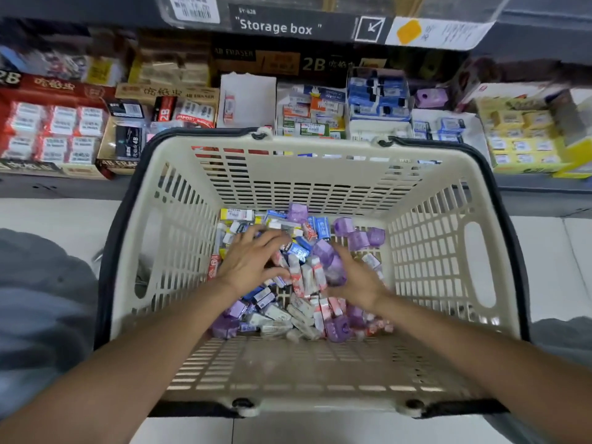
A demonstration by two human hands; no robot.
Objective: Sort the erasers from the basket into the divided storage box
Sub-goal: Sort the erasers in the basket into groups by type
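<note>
Reaching into a cream basket on the floor, sifting a loose heap of erasers on its bottom. Left hand spread flat on the pile, fingers straight, holding nothing. Right hand curled, grip apparently round a purple eraser, blurred. Step in hand, by judgement: picking one kind out. Next: lifting it to the matching compartment among shelf boxes beyond. One basket, two hands, dozens of erasers, too many to count.

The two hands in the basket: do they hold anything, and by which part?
The right hand grips a purple eraser round its side. The left hand lies spread on the pile, holding nothing.
</note>
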